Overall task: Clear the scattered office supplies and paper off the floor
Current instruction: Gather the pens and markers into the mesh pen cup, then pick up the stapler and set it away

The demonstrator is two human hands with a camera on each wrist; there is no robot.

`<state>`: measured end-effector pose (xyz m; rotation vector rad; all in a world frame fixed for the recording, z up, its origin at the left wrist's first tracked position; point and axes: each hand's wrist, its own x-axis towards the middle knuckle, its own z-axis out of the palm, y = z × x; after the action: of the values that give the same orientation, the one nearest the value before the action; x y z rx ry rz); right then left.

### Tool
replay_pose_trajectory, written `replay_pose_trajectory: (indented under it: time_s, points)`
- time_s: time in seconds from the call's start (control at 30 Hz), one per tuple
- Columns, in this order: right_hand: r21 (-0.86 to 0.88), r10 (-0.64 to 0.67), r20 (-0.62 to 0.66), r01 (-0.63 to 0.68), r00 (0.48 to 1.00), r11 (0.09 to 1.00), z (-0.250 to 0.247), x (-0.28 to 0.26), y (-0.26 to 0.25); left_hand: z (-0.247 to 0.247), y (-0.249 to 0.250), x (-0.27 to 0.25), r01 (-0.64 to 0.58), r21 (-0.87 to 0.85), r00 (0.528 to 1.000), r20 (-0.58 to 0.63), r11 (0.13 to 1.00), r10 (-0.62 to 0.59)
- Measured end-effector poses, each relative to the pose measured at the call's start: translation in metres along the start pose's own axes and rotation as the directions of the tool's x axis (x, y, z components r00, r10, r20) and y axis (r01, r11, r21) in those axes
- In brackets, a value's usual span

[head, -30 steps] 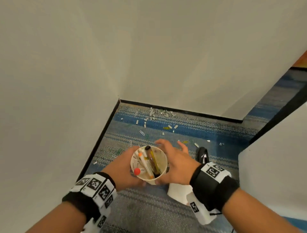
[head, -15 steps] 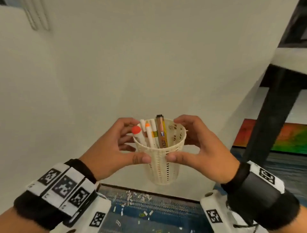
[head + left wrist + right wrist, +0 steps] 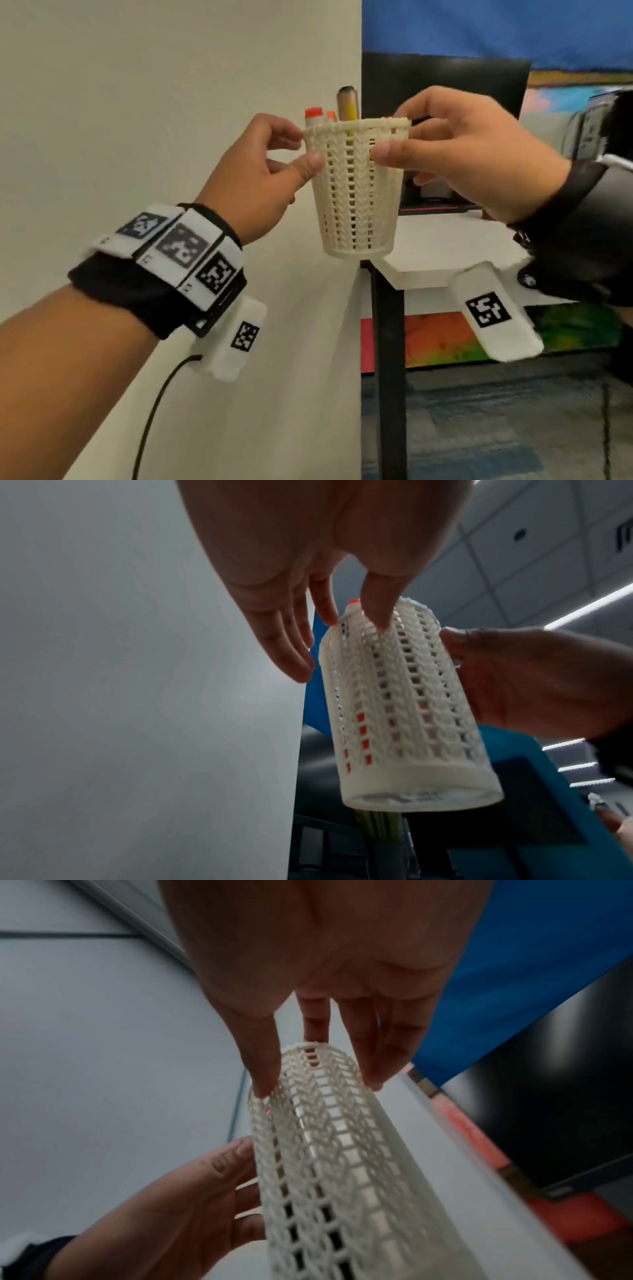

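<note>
A cream woven pen cup (image 3: pixel 356 192) hangs upright in the air between both my hands, at about desk height. Markers with orange caps (image 3: pixel 314 114) and a brown-and-yellow pen (image 3: pixel 347 102) stick out of its top. My left hand (image 3: pixel 270 164) pinches the cup's left side near the rim with thumb and fingers. On the other side my right hand (image 3: pixel 455 150) grips the rim, thumb in front. The left wrist view shows the cup (image 3: pixel 397 704) from below, the right wrist view shows its lattice wall (image 3: pixel 329 1164). The floor's scattered bits are out of view.
A white desk top (image 3: pixel 445 246) on a black leg (image 3: pixel 387 359) stands just behind and right of the cup. A cream wall (image 3: pixel 137 102) fills the left. A dark monitor (image 3: pixel 442 78) sits at the back. Blue patterned carpet (image 3: pixel 479 428) lies below.
Both hands have lifted the cup from the carpet up to desk height. My view has swung up from the littered floor to the wall and desk.
</note>
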<state>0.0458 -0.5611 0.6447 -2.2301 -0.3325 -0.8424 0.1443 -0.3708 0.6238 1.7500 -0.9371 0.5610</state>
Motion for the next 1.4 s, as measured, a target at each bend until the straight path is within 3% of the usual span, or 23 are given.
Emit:
replay_pose_trajectory:
  time_s: [0.1,0.23,0.43,0.8,0.97,1.03,1.13,1.23,1.3,1.4]
  points:
    - [-0.173,0.114,-0.063,-0.123,0.991,0.977,-0.023,0.026,0.017,0.030,0.004,0.039,0.000,0.189,0.999,0.043,0.982,-0.008]
    - [-0.307,0.229,-0.141,-0.263,0.963,0.915,-0.036,0.059,0.043,0.059,0.017,0.080,-0.022,0.407,0.975,0.210,0.913,-0.070]
    - [-0.439,0.388,-0.219,-0.445,0.895,0.780,-0.023,0.107,0.093,0.089,0.027,0.100,-0.078,0.518,0.934,0.337,0.852,-0.119]
    - [-0.647,0.442,-0.214,-0.465,0.871,0.604,-0.010,0.124,0.116,0.117,0.016,0.105,-0.130,0.544,0.909,0.399,0.829,-0.120]
    - [-0.697,0.549,-0.109,-0.457,0.829,0.552,-0.004,0.126,0.115,0.114,0.020,0.098,-0.143,0.522,0.920,0.383,0.841,-0.082]
    - [-0.713,0.545,-0.125,-0.457,0.829,0.532,-0.007,0.119,0.105,0.106,0.019,0.092,-0.115,0.505,0.931,0.355,0.855,-0.084]
    - [-0.665,0.354,-0.244,-0.422,0.903,0.616,-0.013,0.097,0.082,0.085,0.008,0.074,-0.049,0.462,0.953,0.287,0.885,-0.097]
    - [-0.515,0.175,-0.290,-0.308,0.941,0.800,0.009,0.059,0.056,0.066,-0.013,0.042,0.051,0.432,0.928,0.313,0.901,-0.202]
    - [-0.381,0.147,-0.204,-0.217,0.968,0.899,0.042,0.030,0.050,0.057,-0.035,0.013,0.112,0.415,0.890,0.361,0.903,-0.277]
    - [-0.216,0.230,0.105,-0.204,0.968,0.955,0.108,-0.017,0.059,0.047,-0.077,-0.034,0.197,0.447,0.800,0.441,0.873,-0.406]
